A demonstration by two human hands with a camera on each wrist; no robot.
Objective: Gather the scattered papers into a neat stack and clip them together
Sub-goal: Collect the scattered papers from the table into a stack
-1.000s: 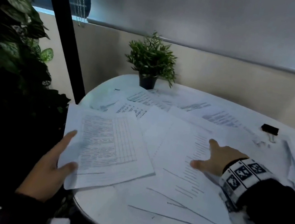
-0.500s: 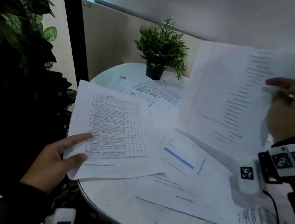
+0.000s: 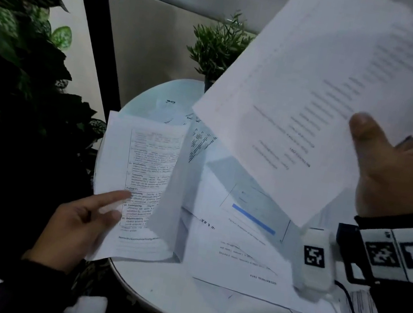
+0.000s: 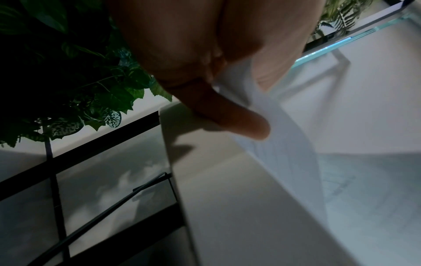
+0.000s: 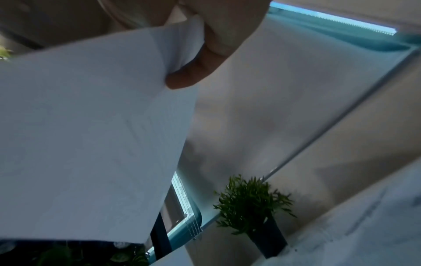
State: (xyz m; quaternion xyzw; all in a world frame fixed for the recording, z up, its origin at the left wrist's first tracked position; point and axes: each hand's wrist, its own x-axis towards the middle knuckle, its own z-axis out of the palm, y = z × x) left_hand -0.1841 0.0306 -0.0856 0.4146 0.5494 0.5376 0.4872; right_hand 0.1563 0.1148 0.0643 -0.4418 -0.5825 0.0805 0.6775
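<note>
My right hand point(image 3: 404, 152) holds a printed white sheet point(image 3: 317, 87) up in the air over the table, thumb on its face and fingers behind; the right wrist view shows the thumb point(image 5: 193, 72) pinching that sheet point(image 5: 86, 135). My left hand point(image 3: 77, 224) grips a form sheet with a table printed on it point(image 3: 139, 186) at the table's left edge, thumb on top. In the left wrist view the thumb point(image 4: 239, 122) presses the paper point(image 4: 284, 144). Several more papers point(image 3: 239, 245) lie overlapped on the white round table point(image 3: 175, 297).
A small potted plant point(image 3: 219, 48) stands at the table's far side, partly hidden by the lifted sheet. A large leafy plant point(image 3: 19, 54) and a black post point(image 3: 95, 26) are close on the left. A white tracker with a cable point(image 3: 315, 261) hangs under my right wrist.
My right hand picked a sheet off the table and has raised it higher and toward me. My left hand keeps its grip on the form sheet, which has shifted slightly right.
</note>
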